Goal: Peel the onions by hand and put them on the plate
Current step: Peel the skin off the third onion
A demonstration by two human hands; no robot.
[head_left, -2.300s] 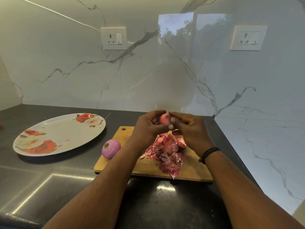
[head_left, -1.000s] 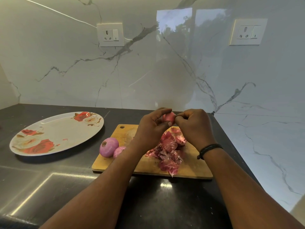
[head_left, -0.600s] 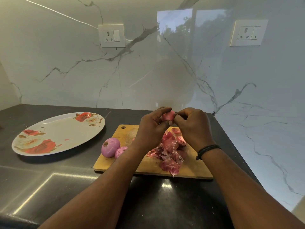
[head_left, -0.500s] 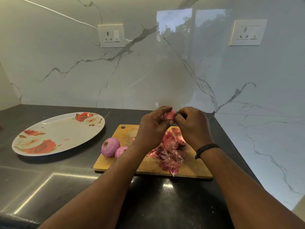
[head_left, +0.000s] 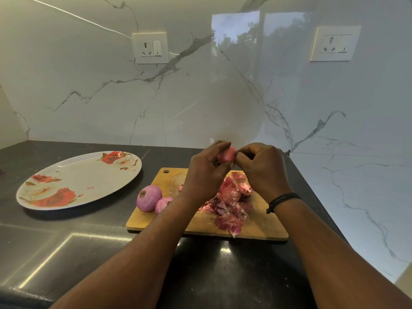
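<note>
A small pink onion (head_left: pixel 227 154) is held up above the wooden cutting board (head_left: pixel 200 221). My left hand (head_left: pixel 205 172) grips it from the left, and my right hand (head_left: pixel 260 168) pinches at its right side with curled fingers. On the board's left end lie two peeled purple onions, a larger one (head_left: pixel 149 198) and a smaller one (head_left: pixel 163 204) partly behind my left forearm. A heap of red onion skins (head_left: pixel 229 204) lies on the board under my hands. An oval flowered plate (head_left: pixel 78 181) holds no onions and sits to the left.
The board and plate rest on a dark counter (head_left: pixel 66 241) in a corner of marble walls. The counter ends close to the board's right side. Two wall sockets (head_left: pixel 150 47) (head_left: pixel 333 43) are high on the back wall.
Both hands have stayed at the small onion above the board, shifting only slightly. The smaller peeled onion, hidden behind my left forearm earliest, now shows beside the larger one.
</note>
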